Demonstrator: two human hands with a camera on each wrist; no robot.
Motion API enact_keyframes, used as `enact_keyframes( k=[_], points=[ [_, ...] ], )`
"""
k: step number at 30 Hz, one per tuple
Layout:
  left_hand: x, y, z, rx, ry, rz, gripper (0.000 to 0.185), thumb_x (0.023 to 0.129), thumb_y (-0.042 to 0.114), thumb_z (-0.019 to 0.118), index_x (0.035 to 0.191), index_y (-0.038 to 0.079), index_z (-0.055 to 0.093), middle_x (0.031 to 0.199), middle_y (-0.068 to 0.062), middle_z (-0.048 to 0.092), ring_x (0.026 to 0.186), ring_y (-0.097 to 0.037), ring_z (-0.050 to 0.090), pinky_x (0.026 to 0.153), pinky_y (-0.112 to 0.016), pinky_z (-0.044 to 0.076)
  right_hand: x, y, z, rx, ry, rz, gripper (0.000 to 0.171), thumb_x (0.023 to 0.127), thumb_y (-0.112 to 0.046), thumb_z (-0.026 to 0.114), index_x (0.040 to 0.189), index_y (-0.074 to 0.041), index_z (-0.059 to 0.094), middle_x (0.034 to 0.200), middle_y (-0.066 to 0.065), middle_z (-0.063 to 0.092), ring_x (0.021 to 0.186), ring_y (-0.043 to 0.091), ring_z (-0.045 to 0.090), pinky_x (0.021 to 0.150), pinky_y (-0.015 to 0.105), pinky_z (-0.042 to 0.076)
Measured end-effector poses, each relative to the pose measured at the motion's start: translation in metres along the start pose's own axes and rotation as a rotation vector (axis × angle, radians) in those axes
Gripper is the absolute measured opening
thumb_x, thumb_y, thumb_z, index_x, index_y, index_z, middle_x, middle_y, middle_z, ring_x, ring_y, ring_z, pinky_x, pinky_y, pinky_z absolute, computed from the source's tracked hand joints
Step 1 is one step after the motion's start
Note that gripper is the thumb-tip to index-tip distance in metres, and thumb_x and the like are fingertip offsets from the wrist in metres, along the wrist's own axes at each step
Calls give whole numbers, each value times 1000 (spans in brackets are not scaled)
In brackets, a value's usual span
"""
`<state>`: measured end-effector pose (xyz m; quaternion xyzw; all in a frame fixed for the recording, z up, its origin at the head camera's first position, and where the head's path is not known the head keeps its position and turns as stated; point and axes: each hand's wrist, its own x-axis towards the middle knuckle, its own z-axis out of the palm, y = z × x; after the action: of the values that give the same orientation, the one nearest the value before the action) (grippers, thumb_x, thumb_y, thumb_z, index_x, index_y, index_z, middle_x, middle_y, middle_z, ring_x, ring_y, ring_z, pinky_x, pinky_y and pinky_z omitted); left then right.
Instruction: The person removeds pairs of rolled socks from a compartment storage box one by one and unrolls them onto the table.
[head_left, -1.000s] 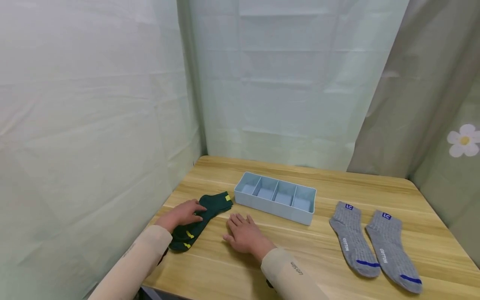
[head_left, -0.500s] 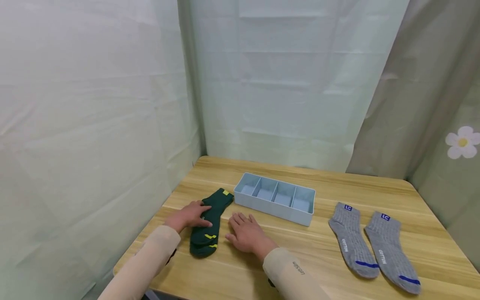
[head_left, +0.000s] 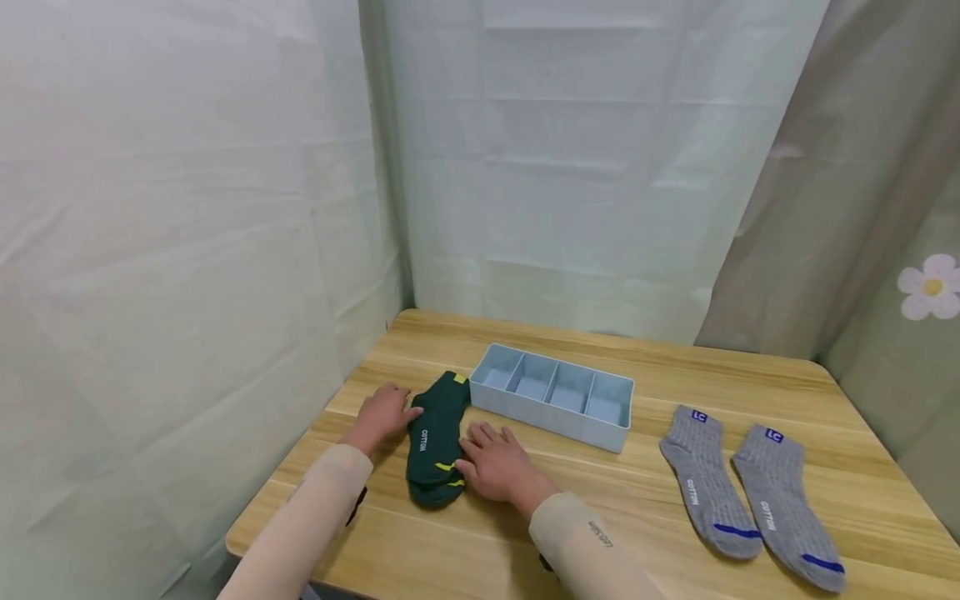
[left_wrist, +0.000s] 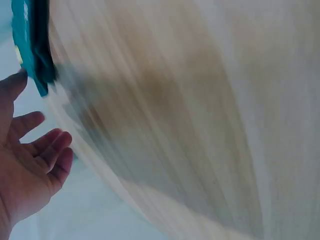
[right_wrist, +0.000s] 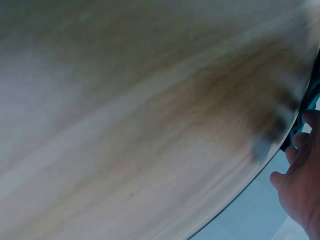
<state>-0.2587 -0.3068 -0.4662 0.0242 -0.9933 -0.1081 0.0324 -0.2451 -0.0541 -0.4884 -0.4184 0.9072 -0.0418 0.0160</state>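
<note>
A pair of dark green socks, one stacked on the other, lies on the table between the two hands. They carry yellow marks and the word COTTON, and their cuffs reach the near left corner of the organizer box. My left hand is at their left edge, thumb toward the cloth and fingers relaxed; in the left wrist view the thumb tip meets the green sock. On the other side, my right hand lies palm down with spread fingers, its thumb at the socks' right edge near the toes.
A pale blue organizer box with several compartments stands behind the hands on the wooden table. Two grey socks with blue marks lie flat, side by side, at the right. Light curtains enclose the table's back and sides.
The green socks have slid right and turned more upright, toward the right hand. My left hand has travelled right with them and now sits at their left edge. The right hand has barely moved.
</note>
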Motion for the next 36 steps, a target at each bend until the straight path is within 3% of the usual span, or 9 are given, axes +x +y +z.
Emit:
enact_keyframes(
  k=[6, 11, 15, 20, 25, 29, 36],
  points=[
    [5, -10, -1, -119, -15, -14, 34, 97, 26, 63, 106, -6, 71, 104, -21, 67, 99, -39, 60, 88, -54, 49, -2, -2, -1, 2, -12, -9, 55, 106, -49, 32, 151, -21, 45, 159, 8, 33, 148, 25, 25, 117, 52, 22],
    [8, -9, 2, -277, 15, -36, 19, 96, 15, 65, 104, -2, 71, 97, -14, 67, 89, -29, 61, 85, -48, 50, -2, -1, -1, -1, -4, -6, 54, 106, -49, 33, 150, -22, 46, 159, 8, 34, 147, 25, 26, 116, 52, 23],
    [11, -6, 5, -344, 41, -40, 13, 96, 10, 64, 98, 0, 70, 89, -10, 66, 80, -25, 58, 79, -45, 50, -2, -2, 0, -6, -5, -4, 55, 105, -50, 34, 151, -21, 45, 159, 8, 33, 147, 25, 25, 116, 52, 22],
    [13, -4, 8, -360, 83, -46, 19, 94, 7, 65, 109, -3, 69, 98, -15, 67, 87, -28, 61, 83, -47, 51, -2, -4, 1, -15, -15, -7, 62, 103, -54, 37, 152, -15, 43, 159, 8, 32, 148, 25, 25, 117, 51, 22],
    [12, -4, 9, -462, 139, -78, 25, 90, -2, 62, 115, -7, 64, 87, -13, 62, 78, -26, 57, 71, -39, 50, -1, -5, 1, -17, -35, -9, 68, 101, -57, 40, 153, -12, 40, 160, 9, 30, 148, 25, 23, 117, 52, 22],
    [11, -3, 8, -502, 163, -101, 29, 90, -6, 58, 119, -8, 62, 84, -11, 60, 75, -24, 57, 68, -36, 48, -1, -4, 3, -23, -37, 1, 68, 101, -58, 40, 153, -15, 39, 160, 8, 29, 148, 25, 23, 117, 51, 22],
    [14, -13, 6, -550, 230, -207, 37, 94, -4, 55, 131, -6, 51, 88, -16, 59, 77, -29, 57, 73, -42, 49, -3, -7, 2, -36, -24, 12, 67, 100, -59, 43, 152, -16, 41, 159, 9, 31, 147, 25, 25, 116, 52, 25]
  ],
)
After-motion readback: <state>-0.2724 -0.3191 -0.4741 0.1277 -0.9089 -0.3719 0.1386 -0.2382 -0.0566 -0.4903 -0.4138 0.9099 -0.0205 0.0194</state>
